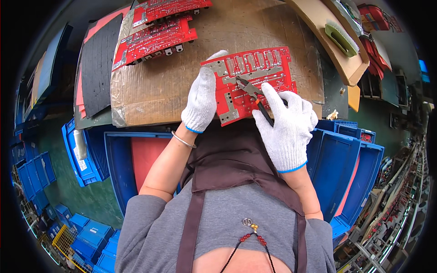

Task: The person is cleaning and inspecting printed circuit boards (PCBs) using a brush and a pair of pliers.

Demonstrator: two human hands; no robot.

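Note:
A red circuit board (281, 77) with grey soldered areas is tilted up at the near edge of the cardboard-covered bench. My left hand (202, 98), in a white knit glove, grips its left edge, thumb on the face and fingers partly hidden behind. In my right hand (289, 125), gloved the same way, are side cutters (253, 92) with dark orange-trimmed handles. Their jaws touch or hover just over the upper middle of the board; I cannot tell which. My right index finger lies along the tool, and the other fingers curl round the handles.
More red circuit boards (157, 40) lie at the bench's far left, beside a black sheet (101, 68). A green-backed brush (341, 40) rests in a cardboard tray (311, 18) at the far right. Blue crates (334, 154) stand below the bench on both sides of me.

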